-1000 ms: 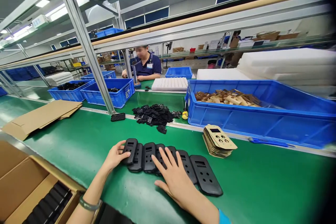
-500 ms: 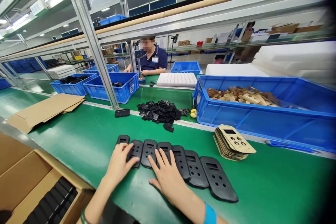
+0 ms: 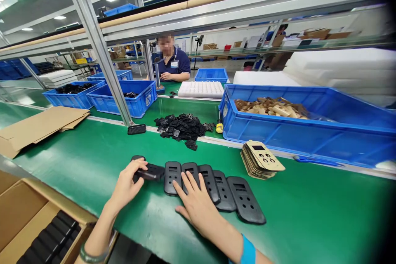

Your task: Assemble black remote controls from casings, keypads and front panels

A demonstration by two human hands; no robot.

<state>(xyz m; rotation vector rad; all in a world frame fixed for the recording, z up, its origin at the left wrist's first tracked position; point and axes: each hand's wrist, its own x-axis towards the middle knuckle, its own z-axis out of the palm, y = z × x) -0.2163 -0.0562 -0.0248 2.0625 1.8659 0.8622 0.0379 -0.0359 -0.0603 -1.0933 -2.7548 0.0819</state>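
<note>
My left hand (image 3: pixel 128 181) is closed around a black plastic housing (image 3: pixel 154 172), which is turned sideways and tilted at the left end of the row. Another black housing (image 3: pixel 137 159) shows partly behind those fingers. My right hand (image 3: pixel 198 206) lies open with its fingers spread over the middle of a row of black housings (image 3: pixel 172 178), each with a slotted window and round holes. The rightmost housing (image 3: pixel 246 200) lies face up on the green table (image 3: pixel 297 214), beyond my right fingers.
A stack of cream-coloured adhesive sheets (image 3: pixel 261 159) stands at the right. Behind are a pile of small black plates (image 3: pixel 182 127) and a large blue bin (image 3: pixel 303 132) of tan pieces. An open carton (image 3: pixel 89 225) of black parts is at lower left. Across the table sits a co-worker (image 3: pixel 175 64).
My left hand has lifted and turned a housing near the row's left end, opening a gap beside it. The right hand stays spread on the row. The view has shifted slightly.
</note>
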